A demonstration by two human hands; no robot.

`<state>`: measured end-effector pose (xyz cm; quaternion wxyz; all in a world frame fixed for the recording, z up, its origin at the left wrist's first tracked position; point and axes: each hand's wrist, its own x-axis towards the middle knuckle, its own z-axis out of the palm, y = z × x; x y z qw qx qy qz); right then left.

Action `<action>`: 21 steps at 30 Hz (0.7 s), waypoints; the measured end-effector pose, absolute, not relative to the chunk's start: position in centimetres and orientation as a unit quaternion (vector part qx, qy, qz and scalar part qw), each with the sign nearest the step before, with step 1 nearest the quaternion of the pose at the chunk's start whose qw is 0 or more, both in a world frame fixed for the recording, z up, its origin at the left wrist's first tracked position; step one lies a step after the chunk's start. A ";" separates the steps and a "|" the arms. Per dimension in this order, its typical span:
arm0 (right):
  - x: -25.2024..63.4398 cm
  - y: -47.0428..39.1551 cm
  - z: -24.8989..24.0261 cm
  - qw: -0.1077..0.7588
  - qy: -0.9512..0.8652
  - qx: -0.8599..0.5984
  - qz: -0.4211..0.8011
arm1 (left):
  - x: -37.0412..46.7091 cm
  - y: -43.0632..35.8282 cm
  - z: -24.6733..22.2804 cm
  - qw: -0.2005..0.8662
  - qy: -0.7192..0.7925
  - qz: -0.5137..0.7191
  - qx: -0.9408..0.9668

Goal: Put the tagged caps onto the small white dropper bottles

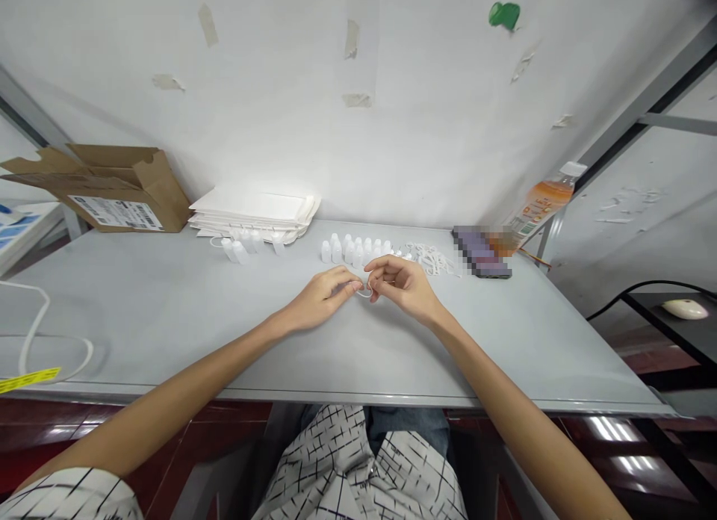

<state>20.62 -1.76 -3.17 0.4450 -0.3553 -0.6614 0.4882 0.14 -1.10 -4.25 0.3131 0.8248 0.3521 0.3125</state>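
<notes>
A thin white cord [364, 294] forms a small loop between my two hands over the grey table [358, 356]. My left hand [323, 296] pinches one part of it between thumb and fingertips. On the other side my right hand [406, 287] is also closed on the cord, thumb against curled fingers. Just behind the hands stand several small white plastic bottles [336, 249] in a cluster. A tangled pile of white cords [431, 258] lies to the right of them. Farther left is another group of small white bottles [239, 251].
A stack of white flat sheets or envelopes [252, 210] and an open cardboard box [123, 191] sit at the back left. At the right are a phone [485, 255] and an orange drink bottle [538, 206]. A white cable [33, 329] lies at the left edge.
</notes>
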 end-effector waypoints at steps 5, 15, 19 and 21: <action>20.6 -1.8 -3.3 0.443 -0.666 -0.357 0.483 | 0.1 -1.0 -4.4 0.305 0.351 0.305 0.831; 20.5 -1.7 -4.1 0.425 -0.702 -0.371 0.435 | 0.0 -1.0 -4.7 0.257 0.365 0.276 0.851; 20.6 -1.6 -4.4 0.418 -0.709 -0.369 0.431 | 0.1 -1.0 -4.7 0.253 0.364 0.275 0.853; 20.6 -1.6 -4.5 0.415 -0.711 -0.370 0.431 | 0.1 -1.1 -4.7 0.248 0.366 0.272 0.855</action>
